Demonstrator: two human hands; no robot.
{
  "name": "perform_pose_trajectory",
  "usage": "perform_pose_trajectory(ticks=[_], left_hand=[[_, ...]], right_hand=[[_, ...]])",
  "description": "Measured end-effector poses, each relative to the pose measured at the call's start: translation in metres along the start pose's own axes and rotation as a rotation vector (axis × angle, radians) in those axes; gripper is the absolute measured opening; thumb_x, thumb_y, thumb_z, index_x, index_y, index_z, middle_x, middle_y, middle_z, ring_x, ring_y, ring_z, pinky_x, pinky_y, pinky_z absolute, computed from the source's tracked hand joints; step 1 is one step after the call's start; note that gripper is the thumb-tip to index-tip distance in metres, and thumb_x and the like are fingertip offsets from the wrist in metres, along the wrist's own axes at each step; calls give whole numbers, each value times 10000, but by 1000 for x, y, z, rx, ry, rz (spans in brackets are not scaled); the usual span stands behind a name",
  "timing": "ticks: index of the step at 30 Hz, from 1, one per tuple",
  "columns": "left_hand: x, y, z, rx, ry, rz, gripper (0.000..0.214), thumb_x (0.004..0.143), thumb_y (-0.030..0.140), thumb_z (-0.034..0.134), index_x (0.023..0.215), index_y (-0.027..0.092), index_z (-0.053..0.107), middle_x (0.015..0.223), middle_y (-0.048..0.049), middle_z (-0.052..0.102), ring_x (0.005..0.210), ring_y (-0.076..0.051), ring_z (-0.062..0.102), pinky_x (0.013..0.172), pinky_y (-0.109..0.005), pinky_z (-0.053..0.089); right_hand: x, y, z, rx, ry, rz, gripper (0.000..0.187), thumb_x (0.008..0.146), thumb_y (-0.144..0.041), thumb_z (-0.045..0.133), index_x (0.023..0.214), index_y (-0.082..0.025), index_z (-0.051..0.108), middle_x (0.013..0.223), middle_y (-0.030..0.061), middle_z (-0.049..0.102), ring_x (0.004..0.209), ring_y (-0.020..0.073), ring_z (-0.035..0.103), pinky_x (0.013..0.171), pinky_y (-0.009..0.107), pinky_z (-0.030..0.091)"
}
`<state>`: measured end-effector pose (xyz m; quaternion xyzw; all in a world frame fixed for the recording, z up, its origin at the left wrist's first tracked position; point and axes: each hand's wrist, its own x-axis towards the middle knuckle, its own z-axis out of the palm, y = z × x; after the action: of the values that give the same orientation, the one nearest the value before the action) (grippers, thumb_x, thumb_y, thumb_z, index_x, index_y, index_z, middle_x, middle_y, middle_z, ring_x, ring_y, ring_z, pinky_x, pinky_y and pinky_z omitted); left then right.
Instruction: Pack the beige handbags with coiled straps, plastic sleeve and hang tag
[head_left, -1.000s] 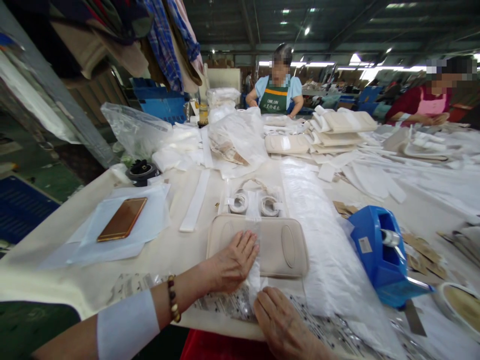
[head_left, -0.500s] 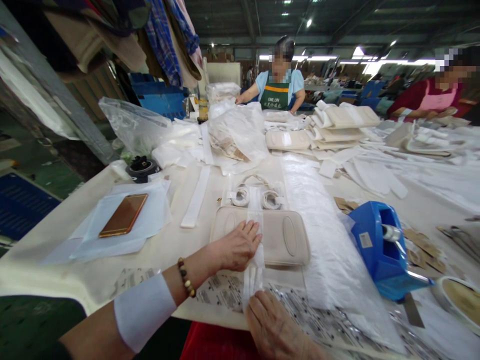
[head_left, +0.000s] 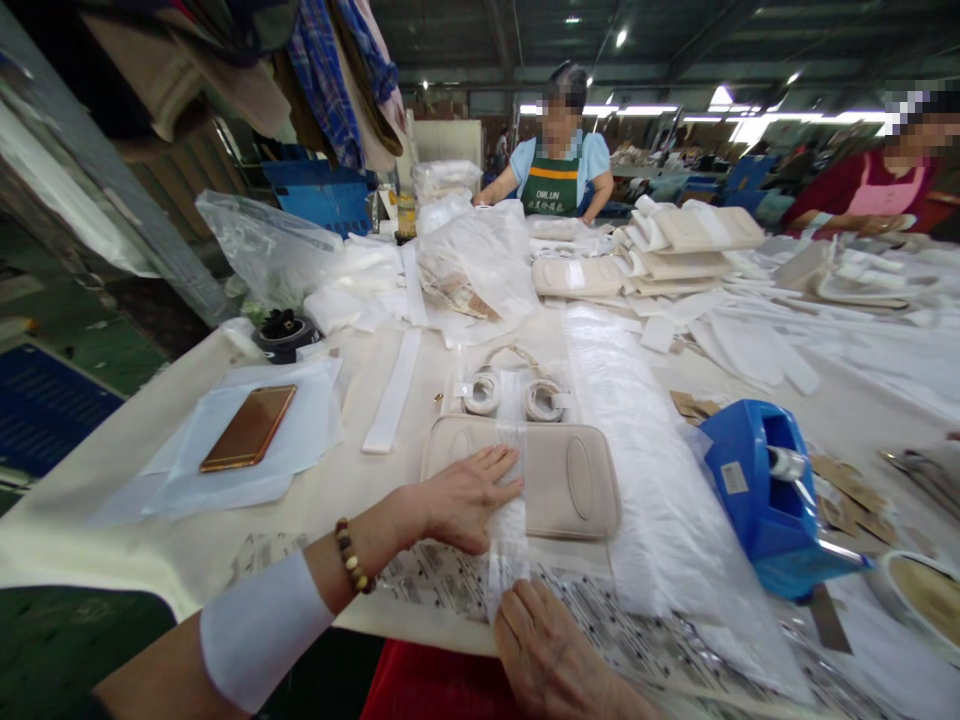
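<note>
A flat beige padded piece with two oval stitched marks lies on the table in front of me. A clear plastic strip runs across its middle toward me. My left hand rests flat on the piece's left half, fingers stretched out beside the strip. My right hand is at the near edge, its fingers closed over the strip's near end. Two small white rolls sit just behind the piece.
A blue tape dispenser stands to the right. A brown phone lies on white sheets at left, a black roll behind it. Printed plastic bags lie at the near edge. Two people work at the far side among stacked beige pieces.
My left hand slid slightly up and right over the beige piece. The strip was pulled toward me and now lies flatter. My right hand shifted a little lower.
</note>
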<state>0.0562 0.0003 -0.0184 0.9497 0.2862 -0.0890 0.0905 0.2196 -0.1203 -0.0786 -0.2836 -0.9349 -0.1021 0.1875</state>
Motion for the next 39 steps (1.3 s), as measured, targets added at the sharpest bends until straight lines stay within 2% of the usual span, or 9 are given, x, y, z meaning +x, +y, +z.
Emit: perform_pose_trajectory(ticks=[5, 8, 10, 13, 15, 20, 25, 31, 39], left_hand=[[7, -5, -2, 16, 129, -83, 404, 899, 246, 433, 1257, 61, 412, 1299, -197, 526, 1210, -238, 507, 967, -330, 432], [14, -7, 4, 26, 174, -102, 337, 859, 238, 538, 1163, 110, 471, 1176, -137, 611, 1077, -222, 591, 856, -311, 488], [17, -9, 8, 36, 196, -67, 273, 821, 219, 602, 1071, 142, 524, 1153, -109, 618, 1082, -218, 579, 877, -318, 473], [19, -12, 15, 49, 238, -26, 194, 823, 227, 612, 997, 159, 560, 1153, -101, 609, 1094, -220, 559, 922, -352, 439], [18, -13, 17, 52, 264, -14, 202, 814, 247, 632, 988, 164, 575, 1165, -99, 599, 1103, -225, 548, 937, -360, 428], [13, -12, 23, 54, 309, -30, 320, 787, 255, 669, 1071, 137, 579, 1229, -142, 555, 1162, -251, 511, 961, -370, 424], [12, -14, 28, 48, 312, -48, 517, 717, 322, 742, 1160, 126, 560, 1373, -224, 427, 1222, -318, 472, 980, -432, 421], [10, -15, 26, 51, 302, -47, 547, 729, 378, 722, 1195, 145, 557, 1381, -194, 445, 1278, -339, 407, 996, -461, 408], [13, -9, 14, 84, 185, -73, 658, 686, 461, 735, 1222, 131, 546, 1404, -200, 413, 1312, -357, 362, 1016, -460, 379]], right_hand=[[-3, -1, 3, 14, 35, 30, 248, 683, 18, 423, 800, -117, 595, 754, 91, 611, 691, 219, 541, 637, 331, 464], [-7, 2, -2, 176, -25, 106, 269, 712, 24, 413, 852, -136, 578, 799, 72, 609, 734, 205, 553, 689, 317, 490], [-11, 7, -7, 326, -96, 172, 255, 749, 6, 425, 889, -160, 558, 852, 58, 607, 761, 190, 556, 696, 298, 505], [-20, 18, -12, 440, -44, 233, 348, 791, -32, 424, 1116, -132, 496, 1041, 111, 591, 929, 199, 552, 817, 312, 510], [-24, 24, -13, 456, -1, 256, 409, 795, -45, 421, 1199, -105, 450, 1119, 149, 560, 1008, 218, 529, 876, 351, 492], [-24, 28, -11, 462, -19, 272, 314, 818, -100, 461, 1119, -157, 527, 1100, 123, 574, 964, 243, 532, 819, 408, 482], [-17, 24, 1, 479, 83, 269, 190, 891, -112, 431, 976, -175, 588, 977, 65, 634, 895, 207, 540, 756, 349, 452], [-11, 20, 12, 490, 206, 202, 305, 934, -91, 290, 876, -127, 588, 862, 71, 653, 833, 176, 552, 780, 313, 460], [1, 13, 7, 482, 283, 206, 392, 961, -136, 230, 847, -131, 605, 803, 68, 658, 786, 169, 556, 744, 243, 493]])
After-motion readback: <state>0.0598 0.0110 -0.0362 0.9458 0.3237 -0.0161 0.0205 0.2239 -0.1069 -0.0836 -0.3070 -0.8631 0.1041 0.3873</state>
